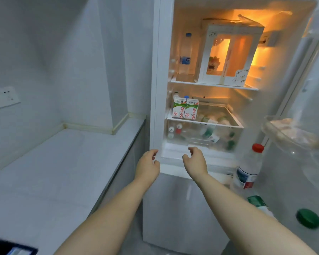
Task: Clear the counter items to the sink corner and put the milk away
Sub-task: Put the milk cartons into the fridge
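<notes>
The milk half of the job looks all but done. A pair of small white-and-green milk cartons with red lettering [179, 109] stands upright, side by side and touching. They sit at the front left of the glass middle shelf [221, 123] inside the open, lit white refrigerator [156, 89], just above a clear plastic drawer [201, 135] of bottles. The left hand [147, 167] and the right hand [194, 161] hover low before the fridge's bottom lip, well below the cartons, and neither holds anything. The left hand's fingers [154, 153] are loosely curled just beside the fridge's left frame. They may be brushing it, but the blur there leaves that unsure. The right hand's fingers [192, 150] are also slackly bent, with the thumb apart from them and nothing between. By my reading, what is left here is to shut the swung-out white door [284, 181] on the right. That calls for a reach across to its edge and a steady push, minding the tall clear plastic bottle with the red cap [249, 166] standing in the door rack. The pale grey-white counter [63, 172] runs along the left. The sink corner is out of view, so I cannot judge how the clearing stands.
</notes>
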